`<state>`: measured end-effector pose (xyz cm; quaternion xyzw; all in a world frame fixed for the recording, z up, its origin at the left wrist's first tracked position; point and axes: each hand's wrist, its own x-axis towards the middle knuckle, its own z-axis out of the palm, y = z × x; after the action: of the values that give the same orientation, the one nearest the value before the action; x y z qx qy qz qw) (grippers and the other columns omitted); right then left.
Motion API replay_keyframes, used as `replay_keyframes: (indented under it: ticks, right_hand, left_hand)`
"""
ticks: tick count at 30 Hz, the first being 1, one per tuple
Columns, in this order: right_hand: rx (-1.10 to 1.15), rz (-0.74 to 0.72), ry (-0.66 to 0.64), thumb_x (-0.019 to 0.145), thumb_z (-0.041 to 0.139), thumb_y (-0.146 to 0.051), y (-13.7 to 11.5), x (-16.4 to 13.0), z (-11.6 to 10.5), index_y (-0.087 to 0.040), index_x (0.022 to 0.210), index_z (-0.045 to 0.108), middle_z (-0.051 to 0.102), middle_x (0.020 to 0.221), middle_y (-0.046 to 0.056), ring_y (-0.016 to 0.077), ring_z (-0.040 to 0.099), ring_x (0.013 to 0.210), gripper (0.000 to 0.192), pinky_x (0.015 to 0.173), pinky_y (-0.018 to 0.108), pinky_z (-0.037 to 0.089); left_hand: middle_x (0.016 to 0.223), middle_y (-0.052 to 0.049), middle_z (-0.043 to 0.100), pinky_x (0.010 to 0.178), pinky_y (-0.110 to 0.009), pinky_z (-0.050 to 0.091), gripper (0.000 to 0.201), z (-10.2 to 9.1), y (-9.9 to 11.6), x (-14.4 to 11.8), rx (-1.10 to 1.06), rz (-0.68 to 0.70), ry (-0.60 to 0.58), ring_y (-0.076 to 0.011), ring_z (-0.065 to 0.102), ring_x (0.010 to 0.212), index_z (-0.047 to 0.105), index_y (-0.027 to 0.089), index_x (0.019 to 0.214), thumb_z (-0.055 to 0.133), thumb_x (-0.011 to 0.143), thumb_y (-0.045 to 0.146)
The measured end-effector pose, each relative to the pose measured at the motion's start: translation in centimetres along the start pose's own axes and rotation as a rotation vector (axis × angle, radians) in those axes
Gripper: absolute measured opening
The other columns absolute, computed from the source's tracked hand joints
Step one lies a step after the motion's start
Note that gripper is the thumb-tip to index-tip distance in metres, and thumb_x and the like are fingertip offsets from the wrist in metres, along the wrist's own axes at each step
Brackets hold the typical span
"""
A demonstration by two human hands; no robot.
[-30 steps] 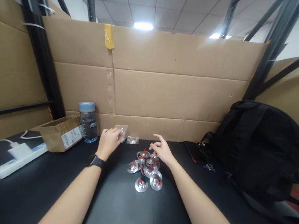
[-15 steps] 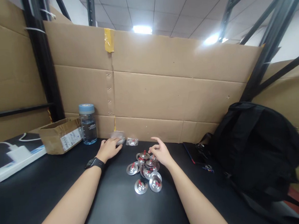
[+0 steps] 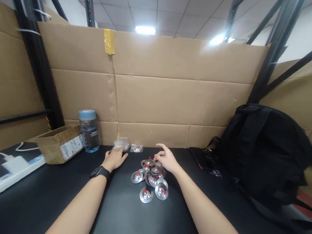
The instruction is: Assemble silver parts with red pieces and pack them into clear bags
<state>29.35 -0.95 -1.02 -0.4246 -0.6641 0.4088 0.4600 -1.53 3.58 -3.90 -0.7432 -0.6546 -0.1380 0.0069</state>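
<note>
Several small silver finger cymbals (image 3: 150,176) with red loops lie heaped on the black table (image 3: 120,219). My right hand (image 3: 165,158) hovers over the far side of the heap, fingers spread and holding nothing. My left hand (image 3: 115,158), a black watch on its wrist, lies flat on the table with its fingertips next to a clear plastic bag (image 3: 121,143) by the cardboard wall. A second small clear bag (image 3: 136,148) with a cymbal inside lies just right of it.
A blue-capped water bottle (image 3: 89,130) and an open cardboard box (image 3: 60,143) stand at the back left. A white power strip (image 3: 14,169) lies far left. A black backpack (image 3: 265,152) fills the right side, with a dark notebook (image 3: 201,156) beside it. Cardboard walls (image 3: 170,98) close the back.
My left hand has let go of the clear plastic bag by the wall and drawn back a little, flat onto the table. My right hand stays over the cymbals.
</note>
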Motion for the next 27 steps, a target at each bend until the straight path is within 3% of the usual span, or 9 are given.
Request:
replay_keyframes:
  ticks: [9, 14, 18, 23, 27]
  right_hand:
    - [-0.001, 0.000, -0.024, 0.077, 0.064, -0.032, 0.4, 0.1, 0.1, -0.025, 0.130, 0.050, 0.070, 0.070, -0.004, 0.0116, 0.057, 0.042, 0.055, 0.039, 0.018, 0.040]
    - [-0.024, 0.009, -0.025, 0.077, 0.064, -0.032, 0.2, 0.0, 0.1, -0.025, 0.130, 0.050, 0.070, 0.070, -0.004, 0.0116, 0.057, 0.042, 0.055, 0.039, 0.018, 0.041]
    - [-0.022, -0.010, -0.006, 0.079, 0.064, -0.032, 0.0, 0.1, -0.2, -0.025, 0.129, 0.051, 0.070, 0.069, -0.004, 0.0120, 0.058, 0.044, 0.053, 0.040, 0.018, 0.040]
    - [-0.021, -0.021, 0.026, 0.080, 0.063, -0.034, -0.3, 0.1, -0.7, -0.025, 0.128, 0.051, 0.070, 0.069, -0.004, 0.0121, 0.058, 0.045, 0.050, 0.040, 0.018, 0.040]
    - [-0.039, -0.016, 0.020, 0.079, 0.064, -0.034, -0.4, 0.0, -0.7, -0.024, 0.126, 0.052, 0.070, 0.069, -0.003, 0.0118, 0.057, 0.045, 0.049, 0.041, 0.019, 0.040]
  left_hand:
    - [0.150, -0.019, 0.049, 0.105, -0.059, 0.032, 0.067, -0.5, 0.8, -0.5, 0.012, 0.016, 0.038, -0.0360, 0.048, 0.135, 0.020, 0.023, 0.160, 0.035, 0.098, 0.043]
    - [0.159, -0.017, 0.036, 0.105, -0.057, 0.034, 0.059, -0.7, 1.0, -0.8, 0.052, 0.013, 0.100, -0.0371, 0.042, 0.139, 0.038, 0.023, 0.153, 0.040, 0.096, 0.042]
    - [0.154, -0.016, 0.044, 0.105, -0.054, 0.034, 0.051, -1.1, 1.9, -1.0, 0.092, 0.076, 0.182, -0.0349, 0.042, 0.136, 0.050, 0.021, 0.143, 0.046, 0.093, 0.034]
    - [0.151, -0.012, 0.050, 0.109, -0.047, 0.032, 0.051, -1.3, 4.5, -1.4, 0.030, 0.276, 0.248, -0.0295, 0.043, 0.138, 0.050, 0.022, 0.143, 0.048, 0.092, 0.026]
    - [0.150, -0.009, 0.052, 0.109, -0.046, 0.031, 0.056, -1.1, 6.3, -1.8, -0.016, 0.337, 0.172, -0.0275, 0.043, 0.139, 0.041, 0.028, 0.151, 0.045, 0.096, 0.027]
